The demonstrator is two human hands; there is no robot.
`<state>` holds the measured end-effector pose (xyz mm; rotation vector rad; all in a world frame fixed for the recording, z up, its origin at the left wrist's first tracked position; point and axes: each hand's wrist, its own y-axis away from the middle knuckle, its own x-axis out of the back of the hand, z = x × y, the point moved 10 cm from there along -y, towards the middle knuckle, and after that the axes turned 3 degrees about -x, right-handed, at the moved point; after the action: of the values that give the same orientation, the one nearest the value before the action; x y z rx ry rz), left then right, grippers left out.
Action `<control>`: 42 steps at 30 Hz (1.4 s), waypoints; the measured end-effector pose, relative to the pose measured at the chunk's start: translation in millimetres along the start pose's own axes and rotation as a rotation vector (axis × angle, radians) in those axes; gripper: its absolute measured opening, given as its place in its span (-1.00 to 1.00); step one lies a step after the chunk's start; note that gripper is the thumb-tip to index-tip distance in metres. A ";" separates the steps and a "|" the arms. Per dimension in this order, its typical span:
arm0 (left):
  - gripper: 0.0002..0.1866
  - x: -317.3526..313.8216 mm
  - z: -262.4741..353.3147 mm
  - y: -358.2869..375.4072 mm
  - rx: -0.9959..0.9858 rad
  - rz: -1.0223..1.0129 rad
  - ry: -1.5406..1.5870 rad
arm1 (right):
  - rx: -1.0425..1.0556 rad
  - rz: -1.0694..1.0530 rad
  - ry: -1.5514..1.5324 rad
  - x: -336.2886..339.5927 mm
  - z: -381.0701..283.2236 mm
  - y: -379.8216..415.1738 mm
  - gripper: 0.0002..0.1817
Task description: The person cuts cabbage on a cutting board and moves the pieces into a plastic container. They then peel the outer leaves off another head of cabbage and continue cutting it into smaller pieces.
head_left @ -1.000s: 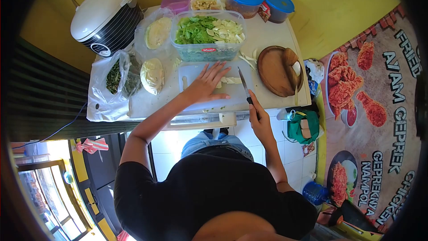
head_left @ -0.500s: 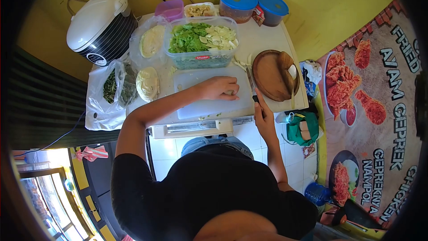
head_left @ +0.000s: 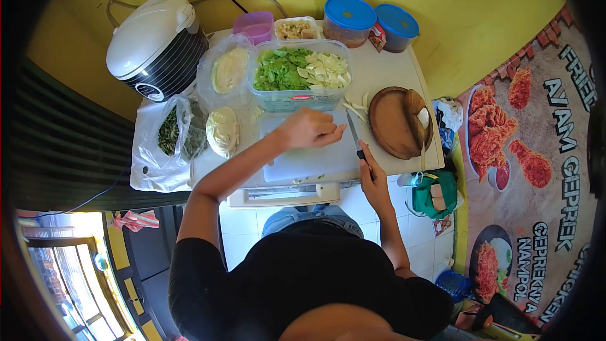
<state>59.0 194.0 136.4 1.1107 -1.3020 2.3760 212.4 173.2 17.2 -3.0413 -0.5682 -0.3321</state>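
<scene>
My right hand (head_left: 374, 175) is wrapped round the black handle of a kitchen knife (head_left: 353, 127), whose blade points away between the board and the wooden mortar. Over the white cutting board (head_left: 297, 165), my left hand (head_left: 310, 129) is closed with its fingers curled; what lies inside them, if anything, is hidden. Just beyond it stands a clear plastic tub (head_left: 302, 101) of chopped green leaves (head_left: 281, 69) and pale cut cabbage (head_left: 326, 71). A few pale strips (head_left: 357, 108) lie by the knife tip. Left of the board rests a cut cabbage (head_left: 222, 132).
A round wooden mortar (head_left: 390, 121) with a pestle stands at the right. Behind are blue-lidded containers (head_left: 350, 14), a purple tub (head_left: 254, 26) and a small food tray (head_left: 295, 29). A rice cooker (head_left: 154, 44) and bagged greens (head_left: 169, 132) occupy the left.
My left hand has lifted off the board and moved toward the tub, its wrist bending. The knife remains in my right hand. The whole view has shifted slightly.
</scene>
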 end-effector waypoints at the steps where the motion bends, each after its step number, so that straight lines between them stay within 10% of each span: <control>1: -0.58 25.3 2.7 -13.3 -0.022 0.098 -0.041 | -0.013 -0.017 -0.023 -3.7 0.0 0.1 -0.51; 9: -0.50 77.7 -64.3 -95.5 0.120 0.266 0.208 | -0.143 -0.101 -0.036 -23.2 -4.1 -4.7 -0.52; 19: -0.45 42.2 -116.6 -80.6 0.503 -0.133 0.393 | -0.054 -0.109 -0.030 -25.8 -7.0 -16.4 -0.51; 25: -0.69 56.5 -89.6 -88.3 0.185 -0.074 0.088 | -0.035 -0.111 -0.005 -27.0 -11.3 -19.7 -0.52; 42: -0.65 -68.1 -147.7 -119.8 0.247 -0.730 -0.159 | -0.160 -0.040 0.115 16.2 -5.6 -5.9 -0.53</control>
<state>90.7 392.5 116.5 1.5377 -0.4909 1.9351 223.9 184.0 26.1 -3.1384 -0.6240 -0.5764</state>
